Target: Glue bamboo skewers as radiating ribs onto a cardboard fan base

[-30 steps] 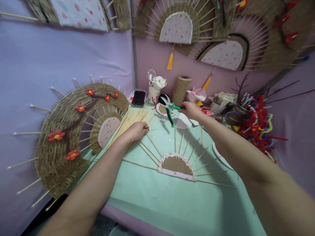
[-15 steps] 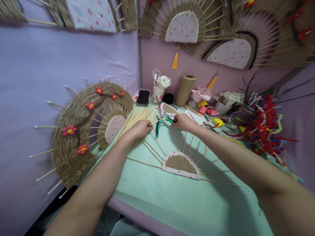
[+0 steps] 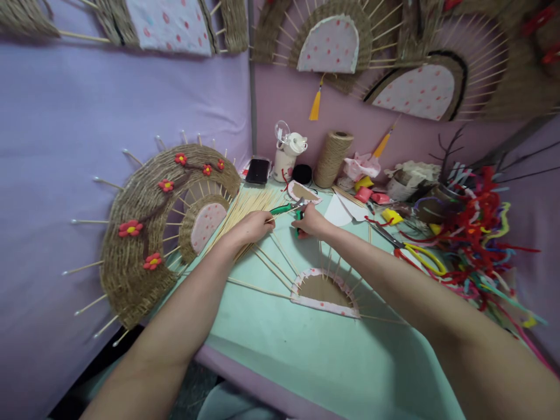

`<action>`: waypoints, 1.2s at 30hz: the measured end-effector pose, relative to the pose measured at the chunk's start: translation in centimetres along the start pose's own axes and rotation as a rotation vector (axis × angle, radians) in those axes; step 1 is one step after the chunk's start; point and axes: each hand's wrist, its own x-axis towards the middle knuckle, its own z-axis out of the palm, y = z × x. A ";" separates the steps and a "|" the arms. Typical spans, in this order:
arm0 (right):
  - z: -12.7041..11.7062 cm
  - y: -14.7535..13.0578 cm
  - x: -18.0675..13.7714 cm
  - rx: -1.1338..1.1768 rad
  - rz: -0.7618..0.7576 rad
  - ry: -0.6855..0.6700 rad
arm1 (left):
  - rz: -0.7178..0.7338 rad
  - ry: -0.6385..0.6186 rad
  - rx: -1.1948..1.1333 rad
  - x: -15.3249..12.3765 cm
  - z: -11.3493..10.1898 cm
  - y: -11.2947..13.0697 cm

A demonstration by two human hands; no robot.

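Note:
My left hand (image 3: 257, 226) is closed with a thin bamboo stick (image 3: 283, 216) pinched in its fingertips. The stick points right toward the green-handled pliers (image 3: 282, 208). My right hand (image 3: 312, 223) is wrapped around one handle of these pliers; the other handle sticks out to the left. Beneath and behind my left hand spreads a loose pile of bamboo sticks (image 3: 247, 204). Nearer to me lies a half-round cardboard piece (image 3: 324, 289) with a pink-dotted cloth border, with sticks fanning out from it. My right forearm covers some of those sticks.
A twine-woven fan (image 3: 142, 198) with red flowers leans at the left wall. Along the back stand a black phone (image 3: 258, 171), a white bottle (image 3: 285, 162) and a twine spool (image 3: 335, 157). Yellow-handled scissors (image 3: 424, 259) and colourful pipe cleaners (image 3: 475, 233) lie at right.
My right hand has moved slightly left and closed around a pliers handle. The pliers have turned, one handle now pointing left. The view has shifted slightly.

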 end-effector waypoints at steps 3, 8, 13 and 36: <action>1.0 0.6 -0.5 0.058 -0.070 -0.017 | 0.005 -0.008 -0.003 -0.1 -0.1 0.2; -0.4 0.8 -1.0 -0.020 -0.312 -0.068 | -0.005 -0.008 -0.007 -0.2 -0.1 0.3; -1.8 0.2 -0.4 -0.078 -0.589 -0.137 | 0.023 -0.005 0.014 0.1 0.2 -0.1; -2.5 1.9 0.0 -0.394 -0.581 -0.189 | 0.184 -0.250 0.045 -6.6 -1.5 0.3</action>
